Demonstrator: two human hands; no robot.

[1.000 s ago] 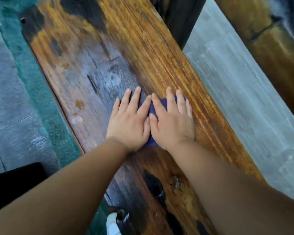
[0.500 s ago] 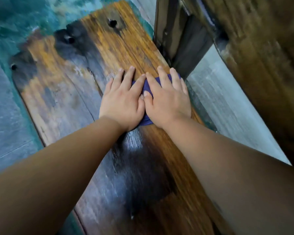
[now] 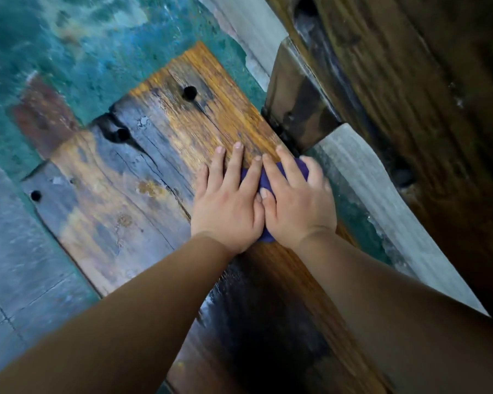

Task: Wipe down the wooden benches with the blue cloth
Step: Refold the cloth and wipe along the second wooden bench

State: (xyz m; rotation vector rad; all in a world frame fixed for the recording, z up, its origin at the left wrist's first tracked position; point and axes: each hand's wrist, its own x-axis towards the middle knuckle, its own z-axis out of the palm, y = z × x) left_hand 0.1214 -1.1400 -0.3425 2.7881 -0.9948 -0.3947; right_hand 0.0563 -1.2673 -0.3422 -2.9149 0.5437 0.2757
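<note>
A weathered wooden bench (image 3: 143, 177) runs away from me, orange-brown and grey with dark wet patches. Its far end with bolt holes is in view. A blue cloth (image 3: 300, 170) lies on the plank near its right edge, mostly covered by my hands. My left hand (image 3: 228, 206) presses on the cloth with straight, spread fingers. My right hand (image 3: 299, 209) presses beside it, thumbs touching, its outer fingers bending slightly over the cloth at the plank's edge.
A dark wooden post (image 3: 299, 103) stands just past the bench's right edge, close to my right fingers. A grey concrete ledge (image 3: 367, 177) and a wide wooden beam (image 3: 410, 81) run along the right. Teal-stained floor (image 3: 83, 52) lies left and ahead.
Both hands have slid the cloth forward along the plank toward its far end and over to the right edge. The bench end and post now show close by.
</note>
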